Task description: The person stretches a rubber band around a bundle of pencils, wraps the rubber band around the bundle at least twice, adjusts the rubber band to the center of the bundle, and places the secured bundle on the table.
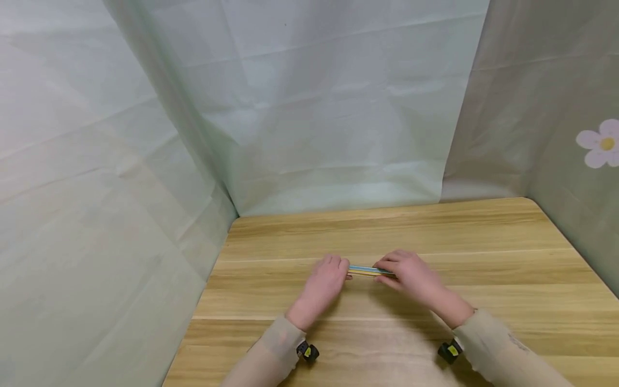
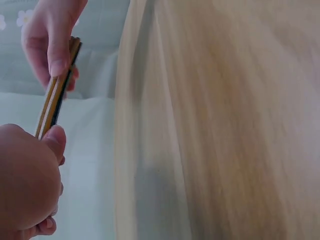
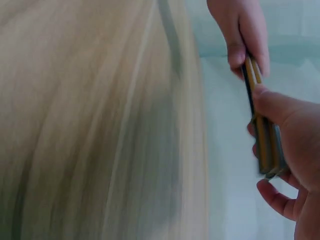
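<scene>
Between both hands is a slim bundle of pencil-like sticks (image 1: 364, 270), blue and yellow in the head view. My left hand (image 1: 326, 279) grips its left end, thumb along the side. The right hand (image 1: 413, 275) pinches the other end between thumb and fingers. In the left wrist view the bundle (image 2: 50, 105) shows yellow-brown sides, a pale stripe and a dark edge. Several stick ends of the bundle (image 3: 267, 145) poke out past my right thumb in the right wrist view. The hands cover much of its length, and it is held above the wooden table (image 1: 387, 344).
Pale green cloth (image 1: 329, 118) hangs behind the table and along its left side. At the right, a darker cloth carries a printed white flower (image 1: 606, 144). Small black wrist cameras (image 1: 308, 352) sit below both sleeves, close over the tabletop.
</scene>
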`<state>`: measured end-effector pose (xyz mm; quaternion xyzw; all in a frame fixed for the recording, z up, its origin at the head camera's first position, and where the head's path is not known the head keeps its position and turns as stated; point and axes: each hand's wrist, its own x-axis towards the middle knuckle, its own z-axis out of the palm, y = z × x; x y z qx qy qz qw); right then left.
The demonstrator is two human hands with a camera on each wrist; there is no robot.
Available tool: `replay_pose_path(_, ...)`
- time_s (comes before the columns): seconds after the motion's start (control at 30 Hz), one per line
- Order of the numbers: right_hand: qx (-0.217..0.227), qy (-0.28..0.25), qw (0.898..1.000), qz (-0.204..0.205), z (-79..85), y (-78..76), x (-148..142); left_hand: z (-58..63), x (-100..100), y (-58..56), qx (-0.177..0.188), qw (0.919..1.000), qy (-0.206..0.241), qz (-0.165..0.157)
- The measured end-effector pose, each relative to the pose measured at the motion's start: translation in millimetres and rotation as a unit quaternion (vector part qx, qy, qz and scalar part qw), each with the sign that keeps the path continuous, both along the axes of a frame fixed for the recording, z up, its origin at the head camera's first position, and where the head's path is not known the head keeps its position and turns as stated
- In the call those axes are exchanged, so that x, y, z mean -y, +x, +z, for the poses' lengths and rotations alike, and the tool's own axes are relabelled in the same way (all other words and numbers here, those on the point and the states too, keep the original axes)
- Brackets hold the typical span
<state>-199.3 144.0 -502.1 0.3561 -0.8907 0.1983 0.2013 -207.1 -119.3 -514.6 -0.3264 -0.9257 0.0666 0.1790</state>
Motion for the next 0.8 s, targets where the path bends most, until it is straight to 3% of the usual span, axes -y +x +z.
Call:
replay_pose_path(0.1, 0.024, 0.010, 1.000, -0.001, 0.4, 0.5, 0, -2.0, 0, 0.1, 0.011, 0.9999, 0.001, -0.008)
replay_pose_path(0.2, 0.047, 0.017, 0.998, -0.033, 1.6, 0.7, -6, -3.0, 3, -0.4, 0.017, 0.9997, 0.016, 0.011)
replay_pose_path(0.33, 0.036, 0.026, 0.998, -0.052, 1.8, -0.5, -12, -1.7, 5, -0.6, 0.016, 0.9992, 0.017, 0.032)
replay_pose_path(0.53, 0.012, 0.050, 0.999, -0.016, 1.3, 1.8, 2, 0.6, -5, 4.6, 0.010, 0.9998, -0.014, 0.008)
replay_pose_path(0.7, 0.045, 0.060, 0.997, -0.019, 4.8, 3.7, 13, -2.9, -13, 6.1, -0.004, 0.9998, -0.015, -0.013)
replay_pose_path(0.8, 0.064, 0.057, 0.996, -0.038, 9.3, 2.2, 10, -4.7, -11, 4.4, 0.014, 0.9999, 0.001, 0.002)
